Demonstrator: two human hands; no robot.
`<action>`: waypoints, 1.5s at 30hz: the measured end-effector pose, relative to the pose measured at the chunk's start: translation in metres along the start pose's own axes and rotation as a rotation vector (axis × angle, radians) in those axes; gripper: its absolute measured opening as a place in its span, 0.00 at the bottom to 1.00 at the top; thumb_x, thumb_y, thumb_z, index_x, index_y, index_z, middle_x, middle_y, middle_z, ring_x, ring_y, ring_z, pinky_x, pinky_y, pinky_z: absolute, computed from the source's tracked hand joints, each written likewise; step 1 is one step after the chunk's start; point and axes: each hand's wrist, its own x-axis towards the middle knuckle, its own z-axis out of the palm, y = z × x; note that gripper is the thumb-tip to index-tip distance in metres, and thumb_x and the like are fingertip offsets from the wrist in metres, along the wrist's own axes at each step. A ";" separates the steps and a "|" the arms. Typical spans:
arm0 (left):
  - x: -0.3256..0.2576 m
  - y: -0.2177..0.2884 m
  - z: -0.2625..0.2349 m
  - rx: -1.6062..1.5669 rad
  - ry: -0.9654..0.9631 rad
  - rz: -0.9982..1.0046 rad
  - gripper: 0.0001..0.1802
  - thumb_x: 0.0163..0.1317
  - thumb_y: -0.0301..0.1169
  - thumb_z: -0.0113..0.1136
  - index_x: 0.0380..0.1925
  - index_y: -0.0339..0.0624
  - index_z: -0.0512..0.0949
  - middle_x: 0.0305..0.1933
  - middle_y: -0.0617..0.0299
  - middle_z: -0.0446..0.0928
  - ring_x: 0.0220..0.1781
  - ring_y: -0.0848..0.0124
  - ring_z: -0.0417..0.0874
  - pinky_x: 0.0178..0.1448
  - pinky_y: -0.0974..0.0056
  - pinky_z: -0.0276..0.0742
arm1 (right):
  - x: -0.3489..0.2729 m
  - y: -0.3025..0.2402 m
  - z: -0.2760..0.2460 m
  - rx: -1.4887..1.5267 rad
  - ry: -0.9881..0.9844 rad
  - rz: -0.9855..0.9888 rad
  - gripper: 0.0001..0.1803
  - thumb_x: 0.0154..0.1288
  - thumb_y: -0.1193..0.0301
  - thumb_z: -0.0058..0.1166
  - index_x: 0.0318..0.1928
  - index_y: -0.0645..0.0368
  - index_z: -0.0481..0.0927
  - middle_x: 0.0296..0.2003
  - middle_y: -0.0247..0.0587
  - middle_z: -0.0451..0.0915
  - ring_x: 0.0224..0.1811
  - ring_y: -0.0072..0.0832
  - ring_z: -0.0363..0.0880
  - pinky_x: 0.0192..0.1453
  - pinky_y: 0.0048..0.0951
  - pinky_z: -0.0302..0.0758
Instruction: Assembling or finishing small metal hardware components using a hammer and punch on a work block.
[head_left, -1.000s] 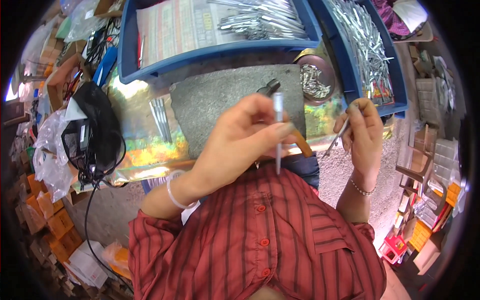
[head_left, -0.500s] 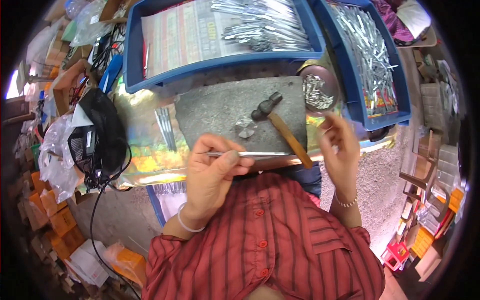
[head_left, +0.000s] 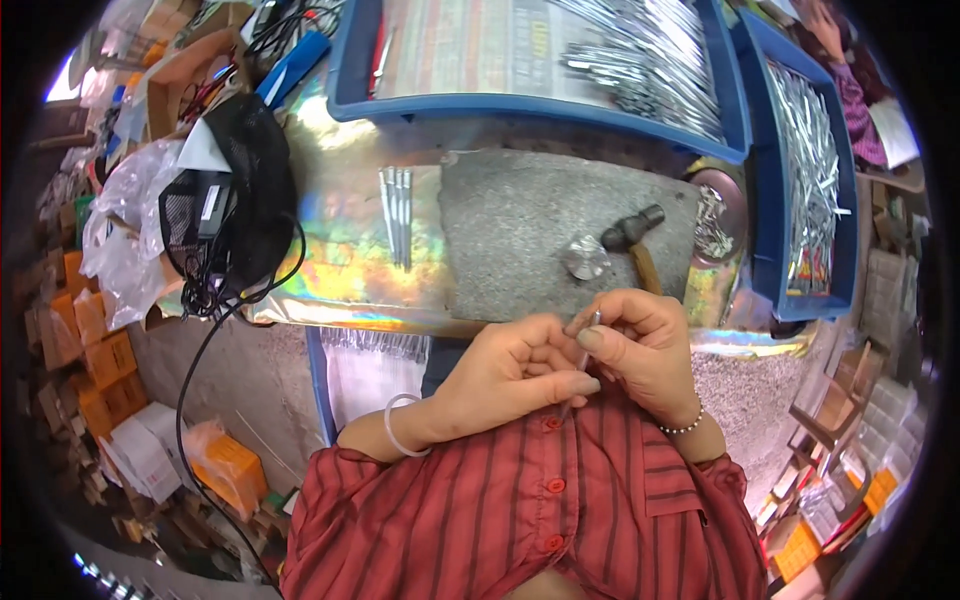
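Thin silver metal rod (head_left: pixel 583 352) | now pinched by both left hand (head_left: pixel 510 372) and right hand (head_left: pixel 640 352) | drawn in from grey stone slab (head_left: pixel 520 240) toward chest, hammer (head_left: pixel 634 243) untouched.

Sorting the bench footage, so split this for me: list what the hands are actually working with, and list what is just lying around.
In hand:
- thin metal rod, pinched between the left hand and right hand

Lying about:
- hammer on the grey slab
- small metal disc
- loose rods on the shiny sheet
- blue trays of metal pieces
- black mesh bag
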 end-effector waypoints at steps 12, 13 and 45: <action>0.009 0.006 -0.029 -0.297 -0.065 -0.013 0.08 0.61 0.20 0.52 0.40 0.36 0.68 0.37 0.56 0.77 0.39 0.69 0.81 0.44 0.67 0.80 | 0.035 -0.020 0.024 0.047 0.036 0.106 0.09 0.56 0.75 0.57 0.37 0.66 0.76 0.25 0.30 0.75 0.20 0.11 0.69 0.22 0.11 0.64; 0.011 0.007 -0.031 -0.300 -0.067 -0.010 0.08 0.61 0.20 0.52 0.41 0.36 0.68 0.37 0.56 0.77 0.39 0.69 0.81 0.45 0.66 0.80 | 0.038 -0.019 0.024 0.026 0.040 0.080 0.09 0.56 0.75 0.57 0.37 0.66 0.76 0.26 0.30 0.75 0.21 0.11 0.69 0.23 0.11 0.65; 0.045 0.036 -0.015 -0.162 -0.089 -0.143 0.09 0.60 0.19 0.52 0.39 0.38 0.66 0.34 0.55 0.78 0.36 0.67 0.82 0.37 0.68 0.78 | 0.038 -0.028 -0.017 0.106 -0.018 0.078 0.10 0.60 0.77 0.54 0.42 0.66 0.73 0.30 0.30 0.74 0.31 0.14 0.75 0.33 0.15 0.72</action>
